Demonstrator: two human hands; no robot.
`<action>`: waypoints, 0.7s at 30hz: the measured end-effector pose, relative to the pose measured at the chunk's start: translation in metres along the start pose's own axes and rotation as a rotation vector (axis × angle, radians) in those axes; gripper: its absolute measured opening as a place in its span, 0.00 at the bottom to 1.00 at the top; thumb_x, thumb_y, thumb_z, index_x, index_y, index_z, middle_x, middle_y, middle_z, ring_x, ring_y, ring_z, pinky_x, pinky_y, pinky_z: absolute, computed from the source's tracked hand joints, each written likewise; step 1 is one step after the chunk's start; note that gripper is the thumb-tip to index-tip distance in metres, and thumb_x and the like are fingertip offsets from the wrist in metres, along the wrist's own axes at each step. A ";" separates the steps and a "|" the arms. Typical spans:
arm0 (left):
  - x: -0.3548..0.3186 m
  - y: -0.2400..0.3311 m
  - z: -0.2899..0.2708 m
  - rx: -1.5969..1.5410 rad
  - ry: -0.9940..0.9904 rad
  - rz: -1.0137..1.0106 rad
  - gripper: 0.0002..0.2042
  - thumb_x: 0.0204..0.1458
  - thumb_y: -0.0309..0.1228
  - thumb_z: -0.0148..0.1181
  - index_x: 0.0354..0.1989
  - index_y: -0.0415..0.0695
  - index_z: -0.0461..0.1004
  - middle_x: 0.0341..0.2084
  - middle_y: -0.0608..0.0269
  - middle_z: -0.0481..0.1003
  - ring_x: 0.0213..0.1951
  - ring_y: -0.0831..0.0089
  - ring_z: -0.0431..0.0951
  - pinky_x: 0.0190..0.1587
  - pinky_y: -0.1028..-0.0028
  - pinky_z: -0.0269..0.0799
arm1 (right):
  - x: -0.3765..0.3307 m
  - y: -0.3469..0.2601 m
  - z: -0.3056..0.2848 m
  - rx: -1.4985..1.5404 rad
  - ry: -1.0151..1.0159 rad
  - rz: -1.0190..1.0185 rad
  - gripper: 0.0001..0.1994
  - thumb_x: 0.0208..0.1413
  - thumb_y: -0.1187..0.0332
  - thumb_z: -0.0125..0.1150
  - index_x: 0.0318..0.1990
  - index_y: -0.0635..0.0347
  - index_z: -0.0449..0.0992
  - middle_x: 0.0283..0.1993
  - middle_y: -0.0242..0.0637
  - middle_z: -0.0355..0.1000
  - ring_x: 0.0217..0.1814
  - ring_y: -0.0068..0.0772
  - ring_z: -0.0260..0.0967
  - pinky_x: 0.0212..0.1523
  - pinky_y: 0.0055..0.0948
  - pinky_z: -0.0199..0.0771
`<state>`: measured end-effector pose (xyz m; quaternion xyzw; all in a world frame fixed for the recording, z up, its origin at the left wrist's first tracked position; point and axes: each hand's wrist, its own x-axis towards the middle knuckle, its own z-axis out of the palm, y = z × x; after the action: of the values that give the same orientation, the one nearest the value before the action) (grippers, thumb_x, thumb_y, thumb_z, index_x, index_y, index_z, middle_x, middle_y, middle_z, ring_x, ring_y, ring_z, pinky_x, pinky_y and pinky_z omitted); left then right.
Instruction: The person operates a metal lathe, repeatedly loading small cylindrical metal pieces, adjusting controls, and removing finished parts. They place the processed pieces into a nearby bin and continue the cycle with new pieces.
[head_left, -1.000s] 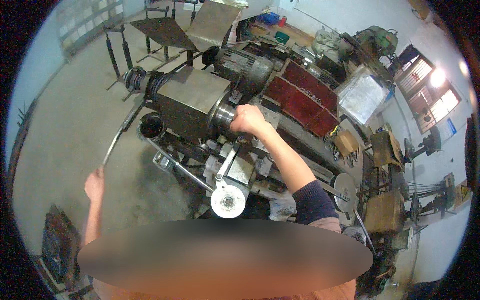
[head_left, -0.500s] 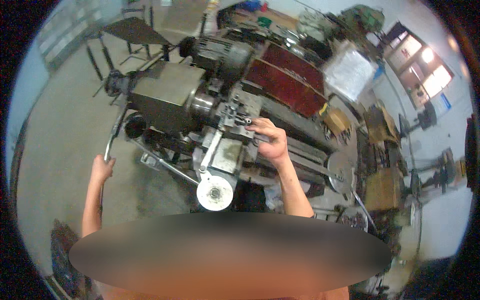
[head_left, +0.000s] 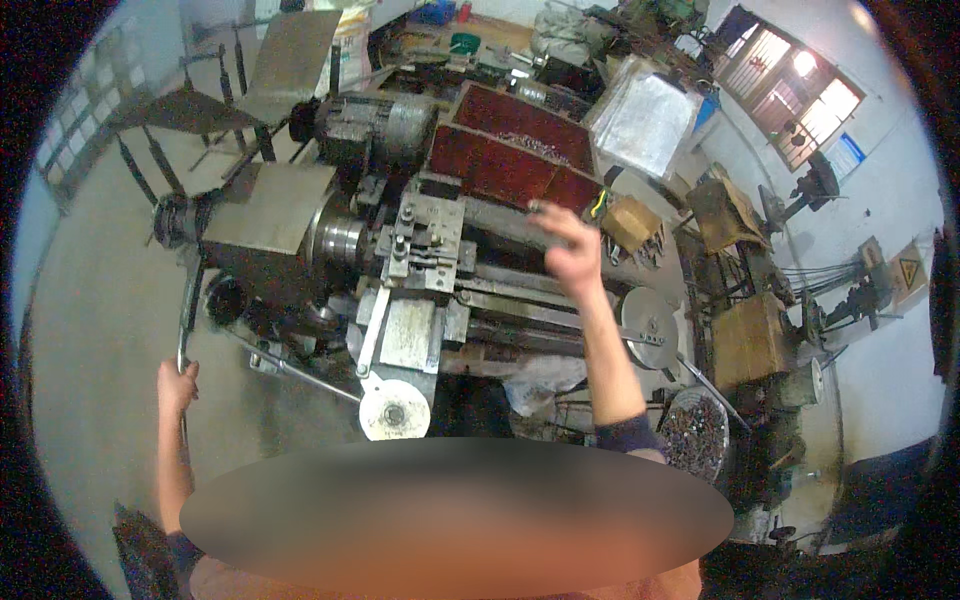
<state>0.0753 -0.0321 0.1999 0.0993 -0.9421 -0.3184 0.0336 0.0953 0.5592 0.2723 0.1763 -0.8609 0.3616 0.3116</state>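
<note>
My left hand [head_left: 178,385] is closed around a long metal lever [head_left: 188,310] at the left end of a lathe-like machine. My right hand [head_left: 573,250] is raised over the machine bed, near the dark red tray [head_left: 490,172]. Its fingers are bent, with a small dark metal piece [head_left: 534,207] at the fingertips. Left of that hand, apart from it, lies the tool slide [head_left: 425,240] with its bolts and clamps. The shiny round chuck [head_left: 342,243] faces the slide. A link arm joins the slide to a white round disc [head_left: 395,410] nearer me.
An electric motor [head_left: 385,130] sits behind the headstock cover [head_left: 268,205]. To the right are a round plate [head_left: 650,328], a pan of small metal parts [head_left: 695,435] and cardboard boxes [head_left: 750,340]. A metal bar [head_left: 290,368] slopes across the near left. A chair [head_left: 190,112] stands far left.
My right hand has moved away from the tool slide, right and up toward the red tray. My left hand keeps hold of the lever. The whole view has shifted.
</note>
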 end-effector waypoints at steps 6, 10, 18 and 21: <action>0.003 -0.018 0.004 -0.136 -0.027 -0.057 0.09 0.41 0.28 0.55 0.19 0.34 0.67 0.07 0.60 0.65 0.08 0.72 0.67 0.11 0.75 0.63 | 0.081 0.039 -0.026 -0.259 0.164 0.153 0.23 0.31 0.75 0.52 0.43 0.52 0.72 0.56 0.44 0.57 0.56 0.38 0.57 0.52 0.28 0.59; 0.011 -0.047 0.011 -0.241 -0.058 0.006 0.10 0.42 0.30 0.56 0.27 0.34 0.67 0.10 0.60 0.66 0.11 0.74 0.67 0.14 0.75 0.63 | 0.017 0.028 -0.038 -0.209 0.048 0.213 0.20 0.29 0.70 0.57 0.39 0.58 0.74 0.56 0.45 0.57 0.54 0.37 0.59 0.49 0.27 0.60; 0.048 -0.063 0.008 -0.333 -0.369 -0.141 0.13 0.43 0.36 0.58 0.25 0.36 0.67 0.10 0.62 0.66 0.12 0.75 0.65 0.15 0.74 0.63 | -0.309 -0.031 -0.149 -0.100 0.067 0.980 0.16 0.34 0.73 0.47 0.33 0.67 0.75 0.21 0.35 0.71 0.22 0.22 0.65 0.27 0.22 0.66; 0.057 -0.067 0.008 -0.365 -0.375 -0.206 0.13 0.43 0.35 0.58 0.25 0.36 0.67 0.10 0.61 0.65 0.12 0.74 0.65 0.15 0.73 0.64 | -0.414 -0.058 -0.153 -0.210 0.094 1.318 0.16 0.33 0.70 0.48 0.33 0.66 0.75 0.22 0.36 0.71 0.23 0.24 0.65 0.26 0.23 0.65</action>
<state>0.0299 -0.0912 0.1528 0.1261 -0.8439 -0.4975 -0.1563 0.4963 0.6639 0.1108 -0.4338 -0.8046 0.3980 0.0781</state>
